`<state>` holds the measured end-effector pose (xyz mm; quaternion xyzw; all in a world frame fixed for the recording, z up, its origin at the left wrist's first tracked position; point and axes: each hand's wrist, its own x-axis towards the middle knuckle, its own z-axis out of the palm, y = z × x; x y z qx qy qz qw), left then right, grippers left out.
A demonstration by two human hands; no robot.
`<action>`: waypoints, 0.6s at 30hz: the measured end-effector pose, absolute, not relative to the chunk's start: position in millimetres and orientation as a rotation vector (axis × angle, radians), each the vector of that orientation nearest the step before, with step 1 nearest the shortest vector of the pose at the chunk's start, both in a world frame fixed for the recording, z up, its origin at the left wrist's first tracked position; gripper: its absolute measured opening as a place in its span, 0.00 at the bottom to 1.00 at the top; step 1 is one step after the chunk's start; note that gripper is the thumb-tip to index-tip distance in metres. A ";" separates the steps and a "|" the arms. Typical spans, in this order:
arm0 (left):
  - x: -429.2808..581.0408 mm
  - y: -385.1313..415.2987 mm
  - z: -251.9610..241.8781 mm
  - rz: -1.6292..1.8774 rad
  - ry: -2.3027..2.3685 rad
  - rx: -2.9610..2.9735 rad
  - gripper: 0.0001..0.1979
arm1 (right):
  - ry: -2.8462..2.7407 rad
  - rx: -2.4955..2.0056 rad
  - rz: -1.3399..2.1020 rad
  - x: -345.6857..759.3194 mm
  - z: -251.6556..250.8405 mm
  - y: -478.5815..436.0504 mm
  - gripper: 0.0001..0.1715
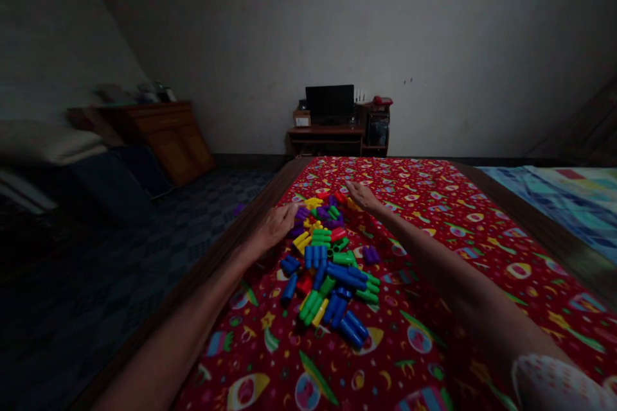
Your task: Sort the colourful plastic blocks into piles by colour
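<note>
- A white patterned sleeve point(559, 380) wraps the upper part of the person's right arm point(457, 270) at lower right, as the bare left arm point(207, 314) reaches in from the opposite side.
- A red printed cloth point(409, 372) covers the long table, whose dark wooden edge point(195, 289) shows along the left.
- Plastic toy blocks point(315, 257) lie scattered down the middle of the cloth, between the two arms; nearest sits a blue block point(354, 329), with a green block point(312, 307) and a yellow block point(321, 313) side by side just left of it.
- Midway along, a purple block point(371, 255) rests a little apart on the right.
- The left hand point(278, 225), fingers bent, meets the left side of the pile beside purple pieces; whether it is clamped on one cannot be told.
- The right hand point(364, 197), fingers stretched forward and seemingly gripping nothing, hovers or rests just right of the pile's far end, next to red pieces; contact is unclear. The two hands are apart, blocks between them.
- Blue checked bedding point(563, 205) spreads at right; a wooden cabinet point(168, 141) stands at left on the patterned floor point(231, 180).
- Against the pale wall point(231, 45), a desk point(328, 131) carries a dark monitor point(330, 103), with a red telephone point(383, 101) to its right.
</note>
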<state>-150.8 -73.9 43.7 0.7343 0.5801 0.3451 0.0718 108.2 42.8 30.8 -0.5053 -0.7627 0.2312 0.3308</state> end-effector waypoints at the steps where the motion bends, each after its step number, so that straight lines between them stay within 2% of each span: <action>1: -157.9 -68.9 44.8 1.031 1.748 2.219 0.23 | -2.025 -1.335 0.604 108.3 24.8 47.2 0.32; 5: -176.6 -42.5 35.4 1.216 1.899 2.116 0.28 | -2.106 -1.225 0.652 95.9 3.0 60.8 0.32; 8: -164.3 -18.2 15.6 1.081 1.766 1.902 0.31 | -2.190 -1.060 0.812 80.6 -3.2 65.7 0.35; 12: -131.2 4.7 -0.7 1.069 1.521 1.821 0.32 | -2.228 -0.951 1.026 66.9 1.2 60.6 0.37; 18: -111.2 -0.1 8.6 1.104 1.296 1.929 0.28 | -2.071 -0.775 1.211 65.9 8.8 32.5 0.40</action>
